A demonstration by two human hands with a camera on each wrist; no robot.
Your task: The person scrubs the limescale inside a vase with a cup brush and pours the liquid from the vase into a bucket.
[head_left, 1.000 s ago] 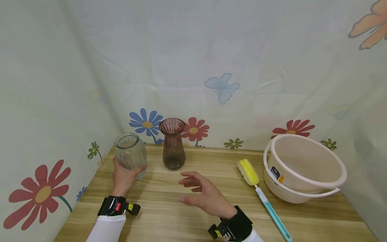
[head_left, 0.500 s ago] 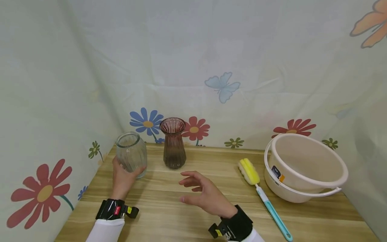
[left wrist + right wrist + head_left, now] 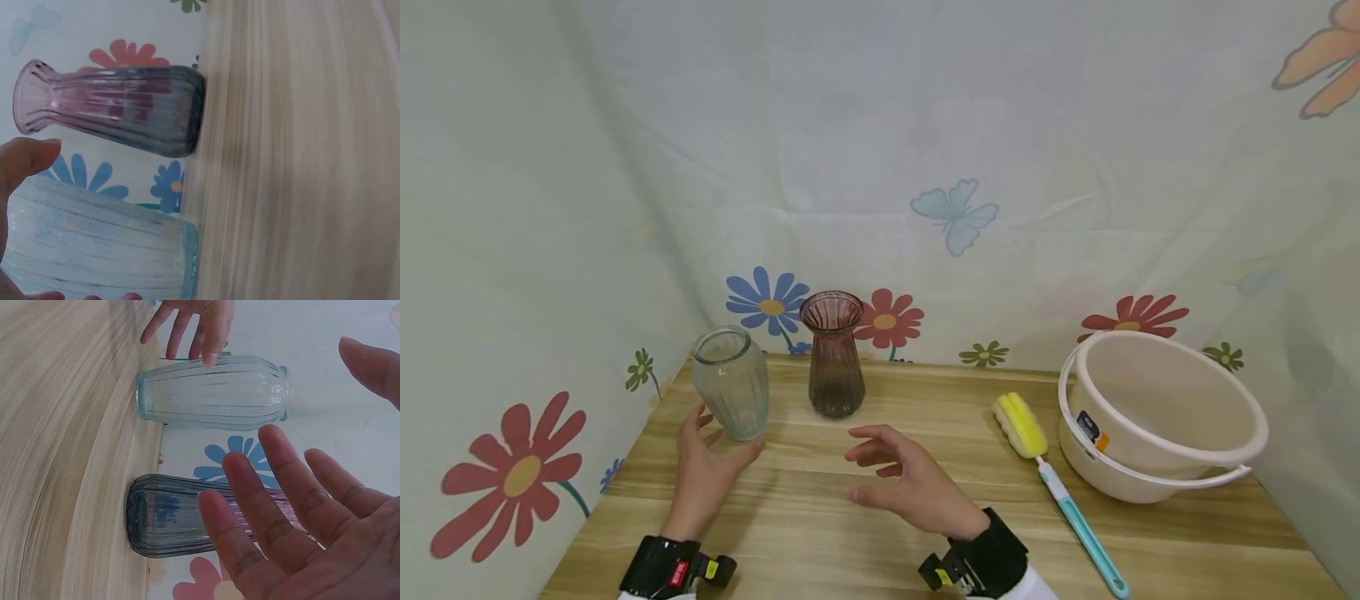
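A clear ribbed glass vase (image 3: 733,392) stands upright at the table's left. Just in front of it is my left hand (image 3: 707,471), thumb and fingers spread apart around the near side; any contact is hard to make out. In the right wrist view the left hand's fingers (image 3: 178,334) lie beside the clear vase (image 3: 212,392). A purple-grey fluted glass vase (image 3: 837,367) stands upright to the right of the clear one. My right hand (image 3: 917,487) hovers above the table with bent, parted fingers and nothing in it.
On the right lies a sponge bottle brush (image 3: 1022,425) with a yellow head and teal handle. Beside it stand beige nested plastic basins or buckets (image 3: 1150,475) with a handle. A floral cloth (image 3: 850,125) hangs behind the wooden table (image 3: 820,533).
My left hand has let go of the clear vase and drawn back toward me, its fingers spreading. The vase stays standing in place. The right hand has kept still.
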